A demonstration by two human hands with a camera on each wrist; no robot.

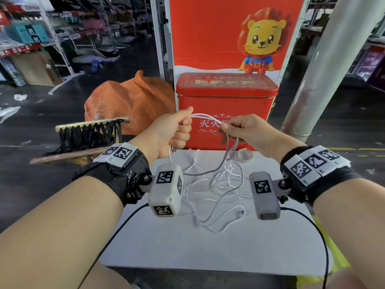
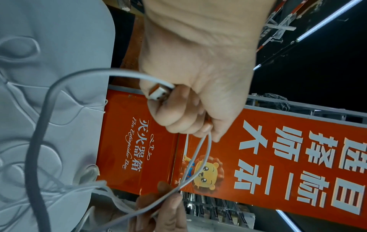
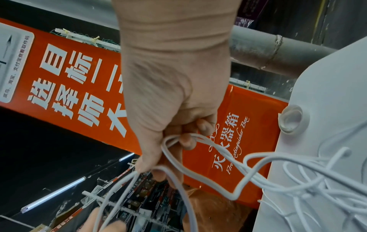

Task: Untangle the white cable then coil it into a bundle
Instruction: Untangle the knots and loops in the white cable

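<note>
Head view: closed red fire-extinguisher box [image 1: 226,113].

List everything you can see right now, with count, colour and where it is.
cable: one, white, strands held up between both hands, the rest in a loose tangle on the table
plug: one, white, sticking out of the left fist
table: one, white, in front of the person
tape roll: one, clear, at the table's far edge
box: one, red metal, behind the table
poster: one, red with a cartoon lion, behind the box
sack: one, orange, on the floor left of the box
pillar: one, grey, at right
wrist cameras: two, white, one on each wrist
left hand: gripping the cable
right hand: pinching the cable
</note>
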